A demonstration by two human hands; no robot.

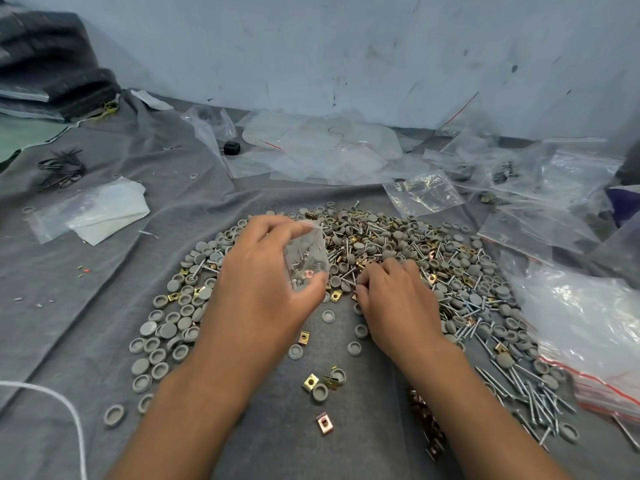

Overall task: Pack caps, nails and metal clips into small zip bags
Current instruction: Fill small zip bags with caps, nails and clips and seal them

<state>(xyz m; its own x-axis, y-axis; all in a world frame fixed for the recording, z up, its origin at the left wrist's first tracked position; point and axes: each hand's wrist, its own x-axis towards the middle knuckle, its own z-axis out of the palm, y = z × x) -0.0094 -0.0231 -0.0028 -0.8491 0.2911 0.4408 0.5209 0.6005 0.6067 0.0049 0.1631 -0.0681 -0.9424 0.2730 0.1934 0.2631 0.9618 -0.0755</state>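
Grey cloth [86,306] under the mixed heap — left hand [256,289] pinches a part-filled zip bag [306,258] at 12 o'clock of centre, right hand [394,299] curls onto a nail [349,280] — best keep the mouth open, feeding point-first.

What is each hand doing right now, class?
Left hand: holds a small zip bag with parts inside.
Right hand: fingers curled into the pile, pinching a nail.

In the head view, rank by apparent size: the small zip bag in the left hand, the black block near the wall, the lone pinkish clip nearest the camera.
1. small zip bag
2. black block, farther away, so unsure
3. pinkish clip
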